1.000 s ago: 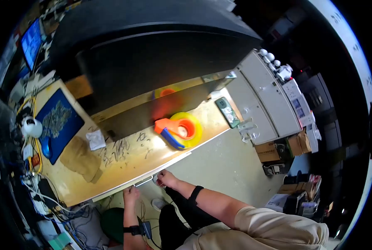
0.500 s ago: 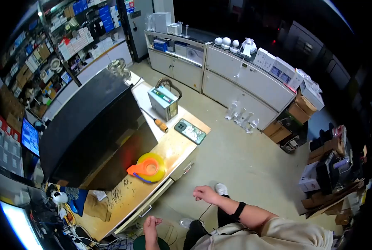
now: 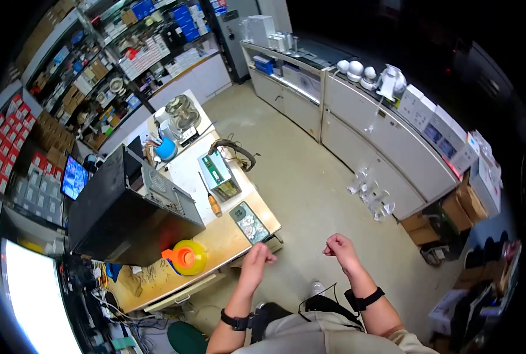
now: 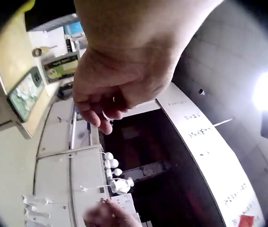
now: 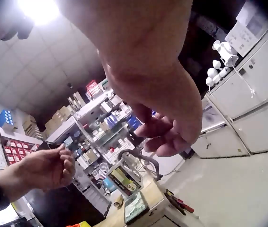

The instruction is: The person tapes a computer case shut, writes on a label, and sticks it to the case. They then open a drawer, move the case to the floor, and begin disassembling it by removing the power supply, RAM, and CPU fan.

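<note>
Both hands are raised in the air in front of the body, apart from each other, with loosely curled fingers and nothing held. My left hand is beside the near edge of the desk, close to a phone in a patterned case. In the left wrist view, the left hand hangs with its fingertips bent downward. Over the floor on the right is my right hand. Its bent fingers show no object in the right wrist view. An orange tape dispenser with a yellow roll stands on the desk.
A black computer case lies across the desk. Behind the phone are a screwdriver and a power supply box with cables. A slightly pulled-out drawer is at the front. White cabinets line the right side.
Both hands have left the drawer's front edge, risen, and moved right. The head view has swung from the desk front towards the room, showing shelves and more of the desk.
</note>
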`<state>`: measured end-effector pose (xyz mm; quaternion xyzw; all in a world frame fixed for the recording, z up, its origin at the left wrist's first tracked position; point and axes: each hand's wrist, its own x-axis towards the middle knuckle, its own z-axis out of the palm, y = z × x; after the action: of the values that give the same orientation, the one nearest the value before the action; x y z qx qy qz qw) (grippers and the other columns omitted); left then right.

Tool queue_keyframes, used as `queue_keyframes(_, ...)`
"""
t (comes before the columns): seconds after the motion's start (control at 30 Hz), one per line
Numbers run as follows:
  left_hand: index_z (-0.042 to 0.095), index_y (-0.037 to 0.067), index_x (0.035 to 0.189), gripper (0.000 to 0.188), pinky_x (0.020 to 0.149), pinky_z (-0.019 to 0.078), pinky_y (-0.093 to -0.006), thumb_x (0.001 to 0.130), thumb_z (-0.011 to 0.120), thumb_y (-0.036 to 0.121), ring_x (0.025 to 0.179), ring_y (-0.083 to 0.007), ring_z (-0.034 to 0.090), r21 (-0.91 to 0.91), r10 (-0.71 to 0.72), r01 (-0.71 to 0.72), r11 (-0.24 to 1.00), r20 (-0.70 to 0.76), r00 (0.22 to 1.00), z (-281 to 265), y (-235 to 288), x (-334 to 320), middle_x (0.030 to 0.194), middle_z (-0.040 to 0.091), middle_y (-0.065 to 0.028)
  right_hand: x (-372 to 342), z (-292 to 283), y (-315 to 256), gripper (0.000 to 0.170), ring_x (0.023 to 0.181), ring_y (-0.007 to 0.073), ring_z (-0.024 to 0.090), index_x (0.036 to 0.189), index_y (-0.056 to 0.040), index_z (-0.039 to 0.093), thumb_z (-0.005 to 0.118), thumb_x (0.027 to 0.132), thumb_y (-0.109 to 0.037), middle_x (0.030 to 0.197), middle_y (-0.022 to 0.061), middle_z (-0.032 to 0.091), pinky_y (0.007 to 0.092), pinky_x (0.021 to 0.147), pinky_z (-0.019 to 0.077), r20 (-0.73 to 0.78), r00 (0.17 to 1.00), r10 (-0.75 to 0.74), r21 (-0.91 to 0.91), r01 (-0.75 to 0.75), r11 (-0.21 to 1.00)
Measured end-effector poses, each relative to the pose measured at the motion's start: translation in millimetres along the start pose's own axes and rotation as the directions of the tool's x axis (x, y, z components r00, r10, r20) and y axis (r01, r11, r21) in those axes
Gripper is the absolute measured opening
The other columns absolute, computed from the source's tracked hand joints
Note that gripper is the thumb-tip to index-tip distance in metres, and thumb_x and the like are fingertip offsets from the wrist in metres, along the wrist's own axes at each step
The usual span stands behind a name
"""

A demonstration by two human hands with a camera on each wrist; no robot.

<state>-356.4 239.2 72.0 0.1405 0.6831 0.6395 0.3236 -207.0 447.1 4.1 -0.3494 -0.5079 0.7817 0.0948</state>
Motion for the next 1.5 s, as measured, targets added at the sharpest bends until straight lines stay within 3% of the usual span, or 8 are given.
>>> queue_keyframes(0.13, 0.050, 0.002, 0.078, 0.028, 0.068, 0.0422, -0.0252, 0.097, 0.041, 0.021, 0.070, -0.0127, 0.052, -0.063, 0.114, -0.109, 0.992, 0.086, 0.990, 39.2, 32.2, 35.8, 0.070, 0.053, -0.0033, 43.0, -8.5, -37.3, 0.011, 0.068, 0.0130, 0.059, 0.086, -0.0020, 0.056, 0.053, 0.089, -0.012, 0.072, 0.0046, 0.058, 0.0257, 0.065, 0.0493, 0.099, 0.995, 0.029, -0.028, -0.026, 0.999)
queue_keyframes(0.3, 0.048, 0.004, 0.072, 0.034, 0.067, 0.0403, -0.0250, 0.097, 0.041, 0.026, 0.070, -0.0146, 0.051, -0.228, 0.184, -0.186, 0.956, -0.032, 0.982, 39.2, 70.0, 87.9, 0.068, 0.050, -0.0042, 119.7, 25.1, -87.2, 0.011, 0.070, 0.0130, 0.060, 0.087, -0.0032, 0.055, 0.054, 0.090, -0.014, 0.075, 0.0033, 0.059, 0.0262, 0.068, 0.0495, 0.328, 0.944, 0.036, -0.132, 0.008, 0.991)
queue_keyframes(0.43, 0.047, 0.005, 0.085, 0.021, 0.068, 0.0423, -0.0251, 0.096, 0.044, 0.022, 0.072, -0.0127, 0.052, -0.221, 0.179, -0.227, 0.948, -0.217, 0.960, 30.8, 91.2, 161.2, 0.074, 0.052, -0.0038, 189.1, 62.2, -144.3, 0.009, 0.073, 0.0118, 0.059, 0.088, -0.0031, 0.054, 0.053, 0.090, -0.012, 0.077, 0.0024, 0.058, 0.0251, 0.069, 0.0486, 0.524, 0.852, 0.007, -0.216, 0.125, 0.968)
queue_keyframes(0.67, 0.046, 0.005, 0.093, 0.014, 0.070, 0.0417, -0.0249, 0.095, 0.045, 0.019, 0.075, -0.0116, 0.051, -0.365, 0.239, -0.397, 0.842, -0.407, 0.882, 22.7, 137.5, 272.9, 0.079, 0.053, -0.0036, 296.5, 111.1, -228.7, 0.012, 0.071, 0.0117, 0.059, 0.089, -0.0012, 0.055, 0.053, 0.090, -0.013, 0.078, 0.0032, 0.059, 0.0248, 0.068, 0.0480, 0.655, 0.748, 0.103, -0.360, 0.190, 0.913)
queue_keyframes(0.83, 0.048, 0.004, 0.083, 0.022, 0.069, 0.0398, -0.0241, 0.097, 0.042, 0.021, 0.072, -0.0110, 0.049, -0.327, 0.210, -0.400, 0.856, -0.487, 0.848, -3.6, 171.5, 301.1, 0.075, 0.053, -0.0034, 358.8, 164.7, -242.5, 0.012, 0.072, 0.0119, 0.059, 0.090, -0.0017, 0.055, 0.052, 0.090, -0.013, 0.079, 0.0038, 0.060, 0.0255, 0.069, 0.0487, 0.722, 0.656, 0.218, -0.333, 0.053, 0.941)
queue_keyframes(1.2, 0.039, 0.007, 0.064, 0.041, 0.065, 0.0370, -0.0264, 0.098, 0.037, 0.029, 0.066, -0.0135, 0.044, -0.185, 0.092, -0.541, 0.821, -0.891, 0.445, -59.0, 200.0, 400.2, 0.067, 0.048, -0.0057, 513.8, 304.4, -257.9, 0.014, 0.073, 0.0113, 0.058, 0.090, -0.0043, 0.056, 0.050, 0.093, -0.017, 0.080, 0.0028, 0.059, 0.0250, 0.070, 0.0476, 0.869, 0.149, 0.472, -0.489, 0.109, 0.865)
queue_keyframes(1.37, 0.048, 0.005, 0.080, 0.025, 0.066, 0.0392, -0.0251, 0.096, 0.045, 0.025, 0.069, -0.0131, 0.049, -0.218, -0.017, -0.625, 0.750, -0.950, 0.311, -84.4, 223.6, 487.8, 0.071, 0.050, -0.0031, 612.2, 339.0, -319.0, 0.013, 0.070, 0.0127, 0.059, 0.089, -0.0050, 0.056, 0.051, 0.092, -0.016, 0.074, 0.0020, 0.058, 0.0259, 0.066, 0.0474, 0.827, 0.235, 0.511, -0.536, 0.057, 0.842)
queue_keyframes(1.5, 0.053, 0.005, 0.089, 0.012, 0.067, 0.0407, -0.0246, 0.090, 0.054, 0.017, 0.071, -0.0109, 0.051, -0.055, 0.002, -0.427, 0.902, -0.991, 0.132, -145.5, 232.5, 518.3, 0.078, 0.053, -0.0015, 674.1, 365.5, -333.5, 0.012, 0.068, 0.0127, 0.058, 0.088, -0.0032, 0.055, 0.051, 0.091, -0.014, 0.073, 0.0035, 0.058, 0.0261, 0.066, 0.0484, 0.799, 0.281, 0.532, -0.547, -0.029, 0.837)
